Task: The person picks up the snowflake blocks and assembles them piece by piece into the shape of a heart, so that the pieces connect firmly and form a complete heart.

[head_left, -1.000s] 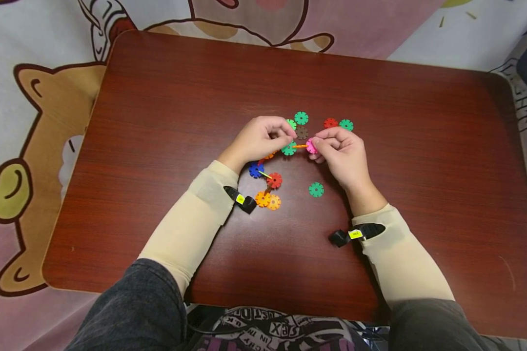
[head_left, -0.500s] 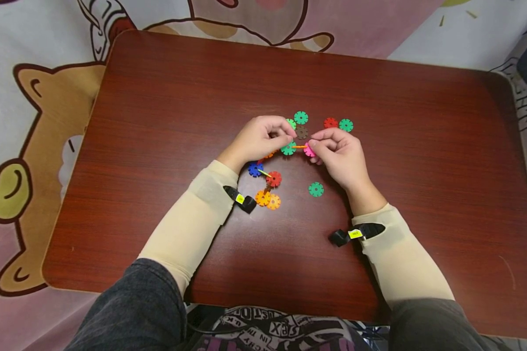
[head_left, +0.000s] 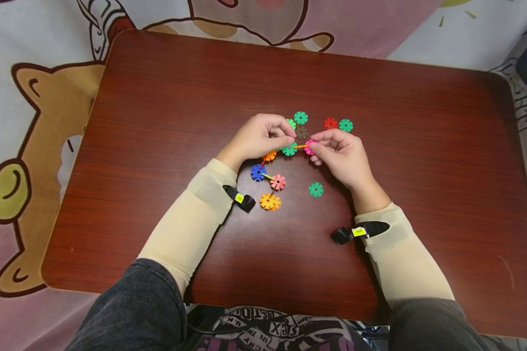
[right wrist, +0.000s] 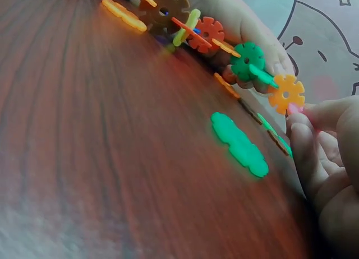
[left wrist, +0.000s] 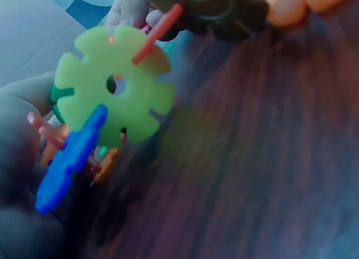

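A chain of notched plastic discs, interlocked at their slots, spans both hands. My left hand (head_left: 259,136) pinches a green disc (head_left: 291,150) between thumb and fingers. My right hand (head_left: 344,153) grips a pink disc (head_left: 308,149), mostly covered by the fingertips. Between them an orange disc (right wrist: 279,91) stands edge-on to the head camera and face-on in the right wrist view. Down from the left hand hang a blue disc (head_left: 255,174), a yellow-green disc (left wrist: 84,68), a red disc (head_left: 274,184) and an orange end disc (head_left: 265,202).
Loose discs lie flat on the brown table (head_left: 421,170). A green disc (head_left: 315,189) is below the right hand; a brown disc (head_left: 302,132), a red disc (head_left: 330,123) and several green ones lie beyond the hands. Patterned cloth (head_left: 355,29) surrounds the table.
The chain's hanging part has swung slightly right and turned, so its red disc now catches the light. The right wrist has shifted slightly right. Both hands keep their hold.
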A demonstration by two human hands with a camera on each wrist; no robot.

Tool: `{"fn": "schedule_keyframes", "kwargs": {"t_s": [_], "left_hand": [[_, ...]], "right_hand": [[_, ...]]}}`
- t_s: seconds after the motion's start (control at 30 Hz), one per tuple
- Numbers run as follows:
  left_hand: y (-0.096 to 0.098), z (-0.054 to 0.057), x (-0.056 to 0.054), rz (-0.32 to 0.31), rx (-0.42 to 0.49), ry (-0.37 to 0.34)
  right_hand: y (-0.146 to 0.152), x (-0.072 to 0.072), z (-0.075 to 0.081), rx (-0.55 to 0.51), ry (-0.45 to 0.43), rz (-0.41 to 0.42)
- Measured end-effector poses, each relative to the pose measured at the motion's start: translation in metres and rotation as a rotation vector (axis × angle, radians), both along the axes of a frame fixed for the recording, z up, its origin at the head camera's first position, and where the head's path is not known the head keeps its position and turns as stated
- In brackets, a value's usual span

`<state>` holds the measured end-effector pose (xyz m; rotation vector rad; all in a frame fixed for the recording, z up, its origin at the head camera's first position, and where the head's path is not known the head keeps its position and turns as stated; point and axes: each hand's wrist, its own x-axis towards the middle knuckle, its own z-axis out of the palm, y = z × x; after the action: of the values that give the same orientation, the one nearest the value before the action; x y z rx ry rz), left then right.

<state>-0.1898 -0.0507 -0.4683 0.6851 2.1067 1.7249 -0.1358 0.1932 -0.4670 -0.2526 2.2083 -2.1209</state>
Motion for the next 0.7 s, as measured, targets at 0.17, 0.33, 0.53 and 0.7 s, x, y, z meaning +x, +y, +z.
{"fn": "schedule_keyframes", "kwargs": {"t_s": [0.17,0.33,0.53,0.7], "left_hand": [[0.0000,-0.0008,0.0000,-0.003,0.014,0.007],[0.0000,-0.0013,0.0000,-0.008,0.020,0.015],[0.0001,-0.0013,0.0006,-0.012,0.025,0.013],[0.0004,-0.0012,0.0006,-0.011,0.036,0.019]], "right_hand": [[0.0019,-0.0006,-0.0018,-0.058,-0.009,0.033],[0.0023,0.0007,-0.0024,-0.057,-0.029,0.038],[0.0014,0.0016,-0.0034,-0.078,-0.040,0.038],[-0.0001,0.0021,-0.0031,-0.098,-0.025,0.034]]}}
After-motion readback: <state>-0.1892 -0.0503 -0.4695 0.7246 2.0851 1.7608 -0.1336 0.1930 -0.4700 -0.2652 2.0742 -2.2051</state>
